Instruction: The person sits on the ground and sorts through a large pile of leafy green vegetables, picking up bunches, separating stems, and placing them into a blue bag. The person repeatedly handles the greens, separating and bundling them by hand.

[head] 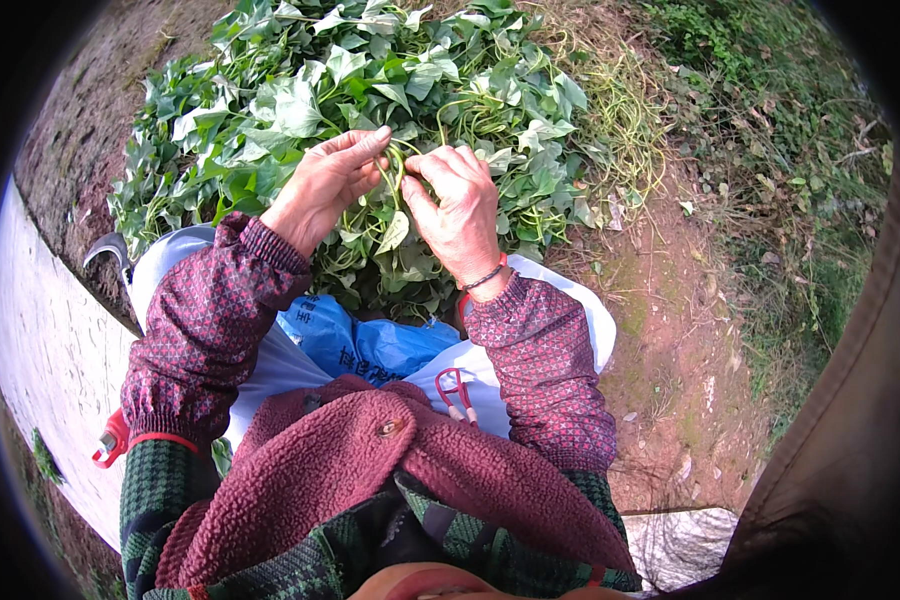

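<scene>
A bunch of green leaf stems (394,166) hangs between my two hands, above a large heap of leafy vines (285,109) that look like sweet potato vines. My left hand (334,178) pinches the stems between thumb and fingers. From the other side, my right hand (454,202) closes thumb and forefinger on the same stems; its curled fingers hide part of the grip. A pale heart-shaped leaf (394,232) dangles just under the hands. Both forearms wear patterned sleeve covers (202,322).
Between my knees lies a blue plastic bag (364,341) bearing writing. Thin bare stems (630,120) lie right of the heap. A pale slab (60,352) runs along the left, with a red object (112,441) near it. Bare soil (667,360) and weeds (795,150) stretch to the right.
</scene>
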Demonstrator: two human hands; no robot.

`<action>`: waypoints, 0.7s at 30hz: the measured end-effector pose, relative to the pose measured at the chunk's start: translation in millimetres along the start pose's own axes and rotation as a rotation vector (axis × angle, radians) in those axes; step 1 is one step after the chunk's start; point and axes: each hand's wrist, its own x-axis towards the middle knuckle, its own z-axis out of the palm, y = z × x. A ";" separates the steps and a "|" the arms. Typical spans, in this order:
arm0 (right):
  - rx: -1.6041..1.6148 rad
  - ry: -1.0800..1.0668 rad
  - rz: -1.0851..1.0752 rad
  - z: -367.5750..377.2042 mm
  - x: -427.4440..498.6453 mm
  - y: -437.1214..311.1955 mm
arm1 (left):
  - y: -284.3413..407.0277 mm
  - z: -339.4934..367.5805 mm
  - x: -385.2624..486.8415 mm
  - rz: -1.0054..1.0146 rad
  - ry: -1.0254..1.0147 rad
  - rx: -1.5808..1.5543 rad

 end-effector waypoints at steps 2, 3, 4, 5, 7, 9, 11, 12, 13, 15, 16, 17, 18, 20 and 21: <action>0.005 0.029 -0.027 0.6 0.5 -0.3 | 0.2 2.9 -0.1 0.034 0.067 0.098; 0.015 0.043 -0.030 1.1 0.9 0.2 | 0.6 4.1 -0.5 0.063 0.071 0.145; 0.036 0.038 0.001 1.5 1.2 0.9 | 1.3 5.4 -1.0 0.091 0.072 0.188; 0.058 0.034 0.032 2.1 1.3 1.8 | 2.2 6.2 -1.9 0.118 0.074 0.230; 0.141 0.022 0.103 2.7 1.2 3.9 | 3.0 8.1 -3.3 0.139 0.094 0.272; 0.263 0.000 0.185 2.6 0.2 5.8 | 3.6 9.5 -3.9 0.152 0.104 0.309; 0.504 -0.052 0.357 1.6 -1.1 7.1 | 3.7 10.1 -4.0 0.161 0.098 0.314; 0.599 -0.098 0.444 -0.1 -1.7 8.1 | 3.9 10.1 -4.1 0.164 0.089 0.314; 0.694 -0.144 0.531 -2.2 -2.2 9.1 | 3.8 10.1 -4.2 0.163 0.084 0.314; 0.774 -0.137 0.512 -3.5 -2.1 9.8 | 4.2 9.6 -4.6 0.169 0.056 0.300; 0.818 -0.137 0.524 -4.5 -2.0 10.0 | 4.4 9.5 -4.8 0.161 0.060 0.303; 0.866 -0.142 0.541 -4.5 -1.4 10.1 | 4.8 9.4 -4.9 0.160 0.056 0.299; 0.886 -0.148 0.546 -5.5 -1.5 10.3 | 5.0 9.4 -5.1 0.157 0.057 0.297; 0.952 -0.141 0.550 -5.4 -1.2 10.2 | 5.9 9.2 -5.1 0.164 0.039 0.291; 0.988 -0.133 0.561 -5.2 -1.2 9.9 | 6.3 9.3 -5.0 0.164 0.033 0.288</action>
